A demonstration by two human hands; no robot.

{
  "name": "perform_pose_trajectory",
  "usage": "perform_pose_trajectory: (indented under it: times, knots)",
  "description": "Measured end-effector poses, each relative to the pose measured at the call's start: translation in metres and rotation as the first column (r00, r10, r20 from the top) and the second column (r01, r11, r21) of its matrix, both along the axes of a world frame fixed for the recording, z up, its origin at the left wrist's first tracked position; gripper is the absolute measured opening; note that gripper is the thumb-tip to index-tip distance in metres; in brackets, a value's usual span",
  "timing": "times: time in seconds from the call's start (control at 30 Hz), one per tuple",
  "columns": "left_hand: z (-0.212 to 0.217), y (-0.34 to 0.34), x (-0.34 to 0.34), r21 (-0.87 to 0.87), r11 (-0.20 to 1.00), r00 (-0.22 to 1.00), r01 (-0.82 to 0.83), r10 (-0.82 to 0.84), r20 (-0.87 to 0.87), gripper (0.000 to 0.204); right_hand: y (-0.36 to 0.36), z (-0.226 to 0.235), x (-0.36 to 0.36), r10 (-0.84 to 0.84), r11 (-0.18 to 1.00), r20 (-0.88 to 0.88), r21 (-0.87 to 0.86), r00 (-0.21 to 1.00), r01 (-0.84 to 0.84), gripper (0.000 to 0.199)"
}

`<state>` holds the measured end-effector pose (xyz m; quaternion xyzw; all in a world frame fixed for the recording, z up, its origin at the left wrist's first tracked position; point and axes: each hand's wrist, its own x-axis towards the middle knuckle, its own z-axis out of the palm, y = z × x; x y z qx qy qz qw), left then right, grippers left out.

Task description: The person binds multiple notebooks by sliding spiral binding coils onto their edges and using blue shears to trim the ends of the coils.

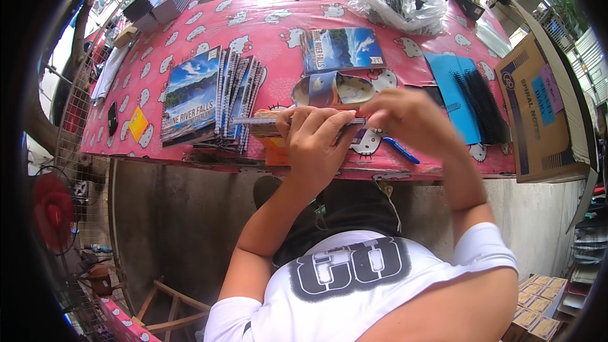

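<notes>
My left hand (315, 138) is closed around a thin notebook (253, 121), seen nearly edge-on at the table's near edge. At the notebook's right end is my right hand (405, 117), blurred, with its fingers curled in. Whatever those fingers pinch is too small to make out. Just below it lies a blue-handled hand tool (401, 151). An orange block (276, 151) shows under the notebook. Behind my hands sits an open tray (351, 89) with a patterned lining. To the left stands a pile of spiral notebooks (193, 98) with lake-photo covers.
More photo-covered booklets (345, 49) lie farther back. Black spiral coils (481, 104) rest on a blue sheet (451, 76), beside a cardboard box (538, 111) at right. A clear plastic bag (399, 0) sits far right. A yellow packet (138, 125) and notebook stacks (172, 1) are left.
</notes>
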<state>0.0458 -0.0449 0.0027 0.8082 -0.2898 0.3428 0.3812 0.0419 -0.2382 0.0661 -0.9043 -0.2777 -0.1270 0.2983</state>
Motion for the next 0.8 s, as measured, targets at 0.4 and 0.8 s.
perform_pose_trajectory:
  times: [0.4, 0.8]
  knots:
    - [0.011, 0.006, -0.005, -0.006, 1.0, 1.0, -0.021, 0.021, -0.019, 0.03, -0.027, -0.092, 0.095, -0.129, 0.963, -0.083, -0.247, 0.988, 0.105, 0.036]
    - [0.014, 0.0, 0.005, -0.036, 0.999, 0.992, -0.041, 0.036, -0.12, 0.04, -0.055, -0.065, 0.073, 0.351, 0.842, -0.391, 0.53, 0.851, -0.103, 0.04]
